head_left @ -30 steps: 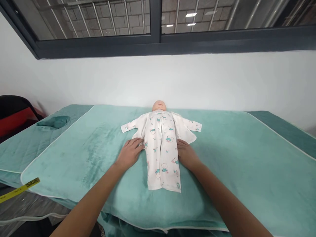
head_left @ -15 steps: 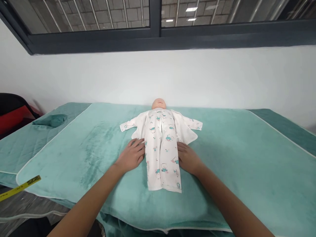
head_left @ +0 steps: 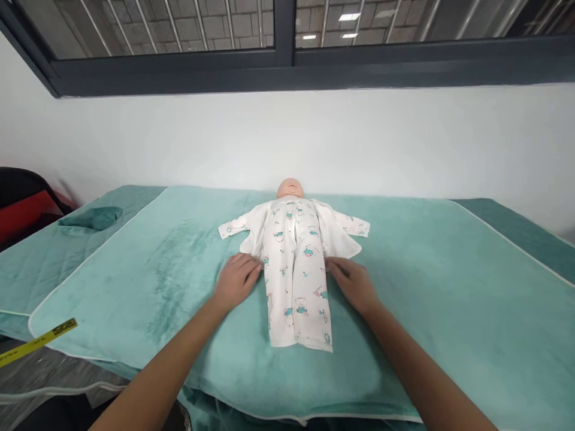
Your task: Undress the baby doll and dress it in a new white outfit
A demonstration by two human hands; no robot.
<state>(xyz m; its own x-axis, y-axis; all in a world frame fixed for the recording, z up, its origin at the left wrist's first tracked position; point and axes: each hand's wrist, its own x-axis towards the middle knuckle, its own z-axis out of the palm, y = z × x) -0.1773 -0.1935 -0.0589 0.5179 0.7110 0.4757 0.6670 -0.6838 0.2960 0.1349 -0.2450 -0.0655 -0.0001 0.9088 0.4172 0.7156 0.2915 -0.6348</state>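
Note:
A baby doll lies on its back, its bald head (head_left: 290, 188) toward the wall. Spread at its sides is a white baby top (head_left: 340, 234) with printed sleeves stretched outward. White baby pants (head_left: 299, 281), printed with small teal and pink figures, lie lengthwise over the doll and top, legs toward me. My left hand (head_left: 238, 278) pinches the pants' left side edge, fingers curled. Opposite it, my right hand (head_left: 353, 282) pinches the right side edge between thumb and fingers. The doll's body is hidden under the clothes.
A teal plush mat (head_left: 426, 311) with white piping covers the bed against the white wall (head_left: 287, 137). At left are a small teal pillow (head_left: 91, 218), a black and red bag (head_left: 29, 209) and a yellow strip (head_left: 38, 342). A dark-framed window (head_left: 179, 75) runs above.
Both hands have gone from lying flatter along the pants' sides to curled, pinching fingers at the edges. The pants and doll stay in place.

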